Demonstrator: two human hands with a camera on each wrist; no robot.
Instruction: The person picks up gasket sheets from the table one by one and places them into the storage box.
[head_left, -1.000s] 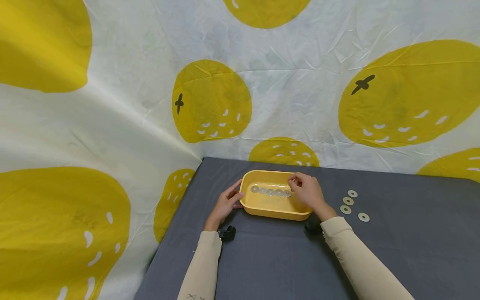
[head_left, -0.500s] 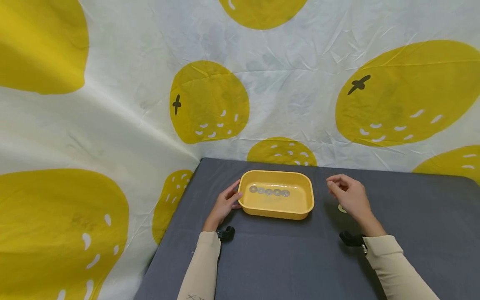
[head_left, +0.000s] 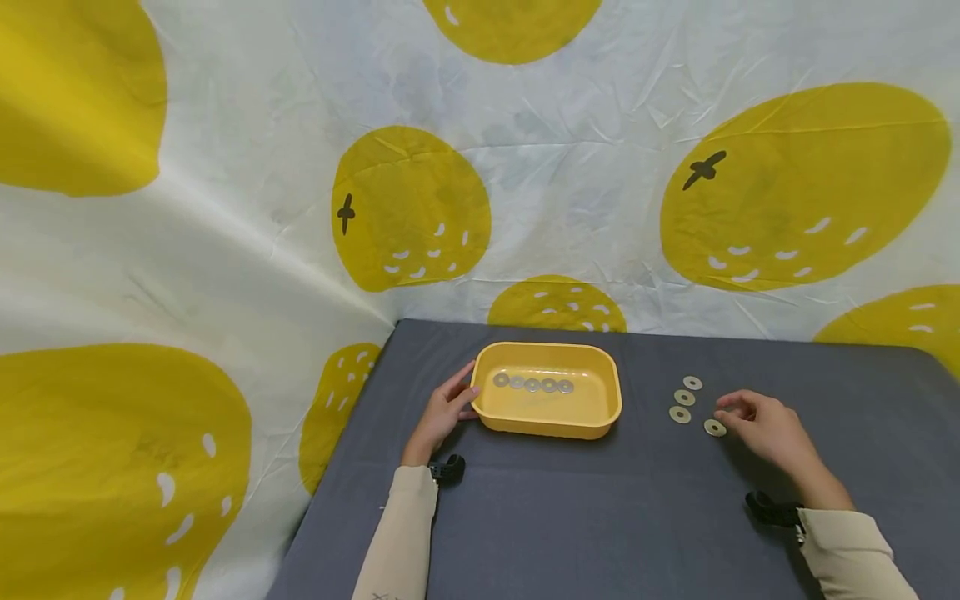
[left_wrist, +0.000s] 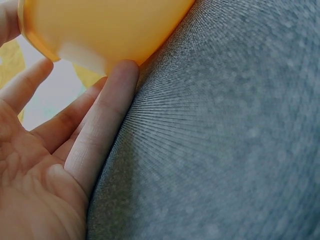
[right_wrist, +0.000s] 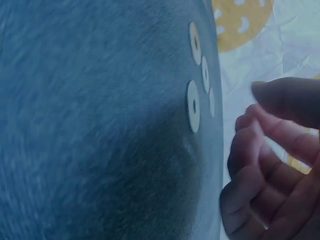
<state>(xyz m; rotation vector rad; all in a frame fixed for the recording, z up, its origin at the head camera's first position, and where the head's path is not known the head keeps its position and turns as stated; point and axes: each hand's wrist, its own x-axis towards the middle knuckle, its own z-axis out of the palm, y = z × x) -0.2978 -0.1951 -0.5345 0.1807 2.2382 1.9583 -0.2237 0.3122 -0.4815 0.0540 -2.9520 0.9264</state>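
1. Yellow rectangular tray [head_left: 543, 427], rounded corners: stands near the far edge of the grey cloth-covered surface [head_left: 592, 517], left of the loose stock.
2. Row of five washers [head_left: 528, 386]: flat on the tray floor, side by side; I cannot tell whether each touches the next. Count matches a second ago.
3. Three loose washers [head_left: 679, 398]: on the surface right of the tray, in a slanting file.
4. Single washer [head_left: 708, 427]: apart from that file, nearer the wearer, just beside the right fingertips.
5. Left hand [head_left: 438, 417]: at the tray's left end, unmoved. I read the grip as spread, straight fingers against the outer wall, thumb at the rim.
6. Right hand [head_left: 768, 429]: the changed item. A second ago I have it over the tray's right end; now it is out past the loose washers. Grip loosely curved, thumb and fingertips parted, pinching nothing I can make out.
7. Reading, my judgement: the work shifts from tray to loose stock, with no washer in transit. Five in, four out; the single washer is not lifted.
8. Backdrop: white curtain printed with yellow fruit [head_left: 412, 208].
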